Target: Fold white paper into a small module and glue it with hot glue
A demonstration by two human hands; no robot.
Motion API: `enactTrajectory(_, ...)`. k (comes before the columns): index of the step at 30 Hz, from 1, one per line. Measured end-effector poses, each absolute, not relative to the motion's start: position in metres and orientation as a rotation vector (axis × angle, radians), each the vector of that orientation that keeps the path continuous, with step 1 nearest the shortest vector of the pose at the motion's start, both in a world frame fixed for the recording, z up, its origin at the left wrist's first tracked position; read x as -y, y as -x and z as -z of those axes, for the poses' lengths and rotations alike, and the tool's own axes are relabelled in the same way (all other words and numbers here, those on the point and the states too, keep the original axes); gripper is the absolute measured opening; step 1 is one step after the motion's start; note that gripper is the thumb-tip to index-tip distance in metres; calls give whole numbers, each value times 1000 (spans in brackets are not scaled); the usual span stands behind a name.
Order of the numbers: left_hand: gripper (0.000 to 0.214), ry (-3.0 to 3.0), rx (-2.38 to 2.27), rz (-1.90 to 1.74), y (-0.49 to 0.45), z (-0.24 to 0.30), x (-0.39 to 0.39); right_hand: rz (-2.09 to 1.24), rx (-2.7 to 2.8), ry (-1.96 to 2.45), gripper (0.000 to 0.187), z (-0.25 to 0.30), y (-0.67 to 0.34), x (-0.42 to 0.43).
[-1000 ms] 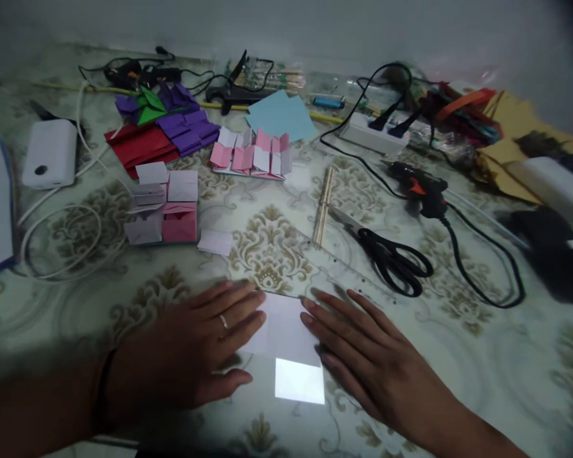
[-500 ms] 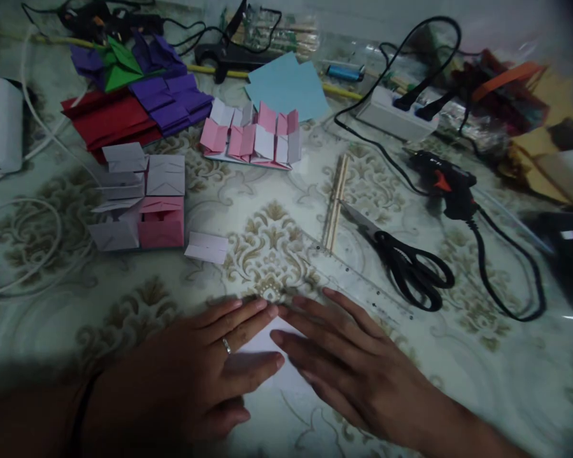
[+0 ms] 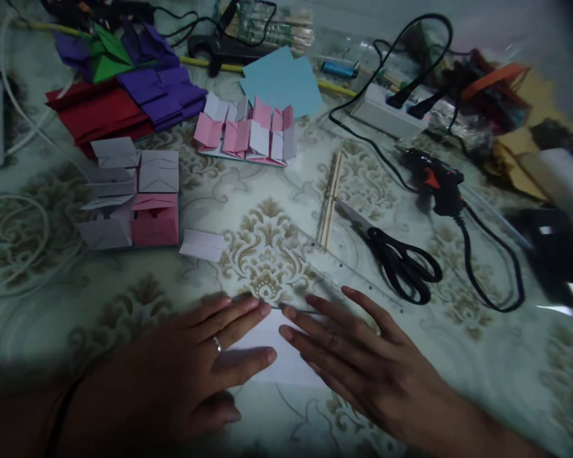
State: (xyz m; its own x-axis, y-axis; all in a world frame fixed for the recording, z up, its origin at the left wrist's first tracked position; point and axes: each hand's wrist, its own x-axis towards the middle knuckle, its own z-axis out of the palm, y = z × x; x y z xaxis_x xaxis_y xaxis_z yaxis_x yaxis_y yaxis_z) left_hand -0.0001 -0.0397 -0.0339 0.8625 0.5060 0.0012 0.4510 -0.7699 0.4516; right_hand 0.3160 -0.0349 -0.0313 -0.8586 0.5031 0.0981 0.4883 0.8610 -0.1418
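Note:
A sheet of white paper (image 3: 286, 364) lies flat on the patterned tablecloth, partly covered by both hands. My left hand (image 3: 214, 362), with a ring on one finger, rests on its left part, fingers stretched out. From the other side my right hand (image 3: 358, 356) lies with spread fingers over the paper's right part. Beyond the fingertips sits a small creased white paper piece (image 3: 202, 245). A clear ruler (image 3: 348, 270) lies past my right hand, beside black-handled scissors (image 3: 398, 257) and thin wooden sticks (image 3: 331, 202).
Folded pink and white paper boxes (image 3: 155, 219) stand at left, with another pink and white set (image 3: 246, 135) behind. Purple folded paper (image 3: 165, 95), red paper (image 3: 95, 114) and light blue sheets (image 3: 284, 83) lie farther back. A corded glue gun (image 3: 437, 178) and power strip (image 3: 386, 113) are at right.
My right hand has shifted a little to the right across the paper, its fingers more spread, uncovering more of the sheet. My left hand stays on it. The whole view has shifted slightly.

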Motion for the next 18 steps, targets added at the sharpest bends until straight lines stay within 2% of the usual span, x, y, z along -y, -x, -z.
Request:
enactTrajectory(8, 60, -2583, -712, -238, 0, 33, 40, -124, 2856, 886, 44, 27, -330, 39)
enactTrajectory(14, 61, -2597, -701, -270, 4, 35, 42, -174, 2831, 990, 60, 23, -347, 45)
enactTrajectory(18, 63, -2623, -664, -307, 5, 35, 40, -97, 2860, 910, 54, 24, -348, 49)
